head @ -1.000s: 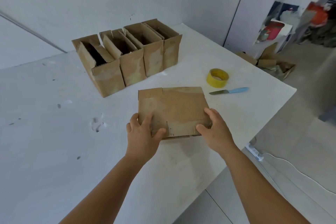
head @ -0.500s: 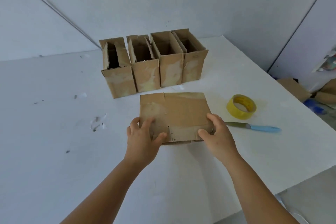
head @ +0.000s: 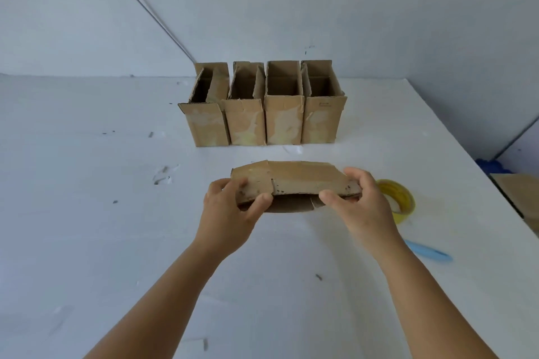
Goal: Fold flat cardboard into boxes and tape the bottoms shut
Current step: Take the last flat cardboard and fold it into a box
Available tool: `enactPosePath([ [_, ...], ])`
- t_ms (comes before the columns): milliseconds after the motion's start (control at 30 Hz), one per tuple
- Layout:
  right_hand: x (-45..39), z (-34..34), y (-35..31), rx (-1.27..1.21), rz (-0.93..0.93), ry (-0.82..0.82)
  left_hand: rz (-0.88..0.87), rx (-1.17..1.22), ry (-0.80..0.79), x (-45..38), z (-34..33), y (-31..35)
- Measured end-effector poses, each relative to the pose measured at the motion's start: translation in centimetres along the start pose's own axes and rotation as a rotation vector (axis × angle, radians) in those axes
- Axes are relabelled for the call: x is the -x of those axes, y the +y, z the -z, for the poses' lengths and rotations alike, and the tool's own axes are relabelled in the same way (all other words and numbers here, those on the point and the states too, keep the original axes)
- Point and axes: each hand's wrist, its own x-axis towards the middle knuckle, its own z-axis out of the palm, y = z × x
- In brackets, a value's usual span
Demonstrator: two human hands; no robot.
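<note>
Both hands hold a flat piece of cardboard (head: 294, 181) over the middle of the white worktop (head: 87, 227), its near edge lifted so it tilts toward the camera. The left hand (head: 230, 210) has its grip closed on the cardboard's left end, thumb pressed on the near face and fingers curled over the top edge. The right hand (head: 358, 201) has its grip closed on the right end in the same way, thumb in front and fingers wrapped over the top. Below the held edge a lower flap of the cardboard hangs down in shadow, close to the worktop; whether it touches the surface cannot be told. Behind the cardboard, well apart from it, four boxes (head: 262, 108) stand upright in a row, side by side and touching, their tops open and pale smears on their fronts. A yellow tape roll (head: 399, 198) lies on the worktop just beside the right hand, partly hidden by it. A blue knife (head: 428, 252) lies nearer the camera, to the right of the right forearm. More cardboard (head: 519, 198) shows at the right edge, beyond the worktop.
</note>
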Motion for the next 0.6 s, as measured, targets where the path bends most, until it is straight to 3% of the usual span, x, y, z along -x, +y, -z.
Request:
enactPosePath([
  [333,-0.1,0.6,-1.8,-0.001,0.064,0.043,-0.076,0.014,0.052,-0.7,2.1,2.4],
  [433,-0.2,1.0,-2.5,0.046,0.07,0.022,-0.125,0.077,-0.015,-0.8,2.3,3.1],
  [600,-0.3,1.4,-2.8,-0.074,0.023,0.062,-0.198,0.179,-0.158,-1.8,2.3,2.4],
])
